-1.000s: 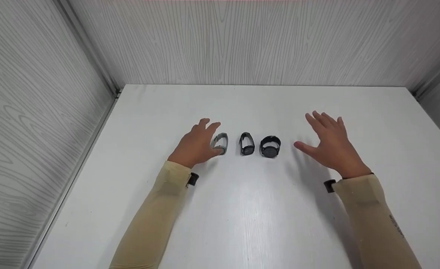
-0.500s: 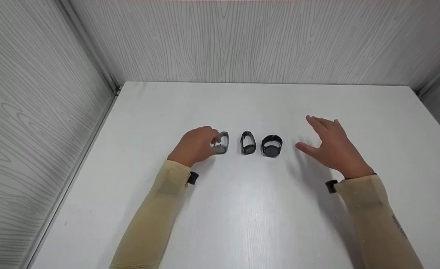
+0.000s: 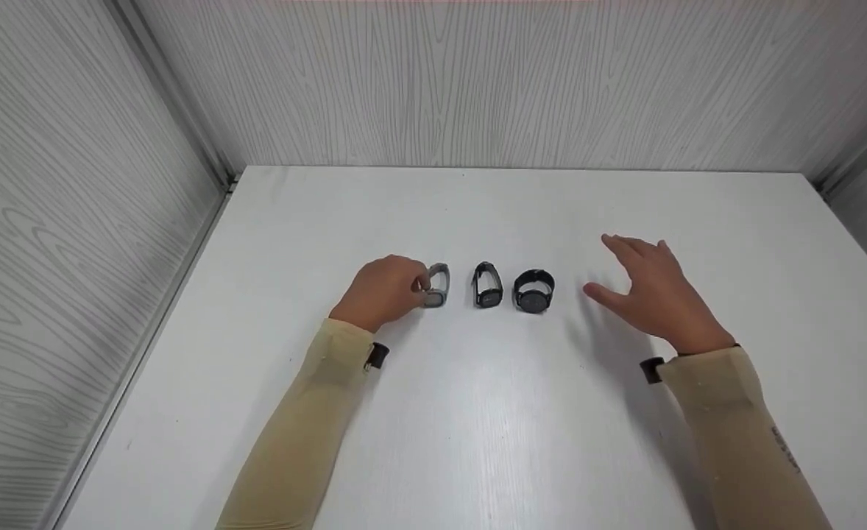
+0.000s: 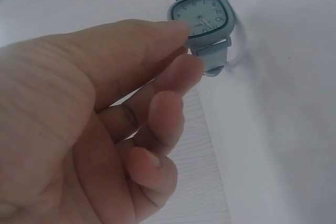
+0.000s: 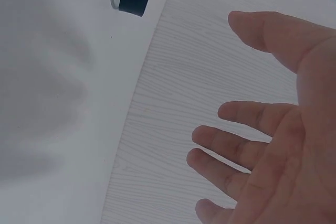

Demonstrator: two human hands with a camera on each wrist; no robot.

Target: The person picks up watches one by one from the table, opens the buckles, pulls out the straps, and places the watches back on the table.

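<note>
Three wristwatches stand in a row on the white table, straps closed into loops. The leftmost is a grey-green watch [image 3: 435,298] with a squarish dial [image 4: 202,17]. My left hand [image 3: 382,293] pinches it at its left side between thumb and curled forefinger; the other fingers are curled in the left wrist view. Middle in the row is a slim black watch [image 3: 488,297]. To its right is a round black watch [image 3: 533,300]. My right hand [image 3: 658,298] hovers to the right of that one, fingers spread and holding nothing, as the right wrist view also shows [image 5: 283,145].
The white table [image 3: 433,442] ends at a wood-grain back wall [image 3: 433,81]. Another panel [image 3: 51,243] rises along the left. Both forearms wear tan sleeves, with a small black piece at each wrist.
My left hand has closed its fingers from a spread pose onto the grey-green watch's side. The right hand's fingers have drawn slightly together and lowered a little. The black watches have not moved.
</note>
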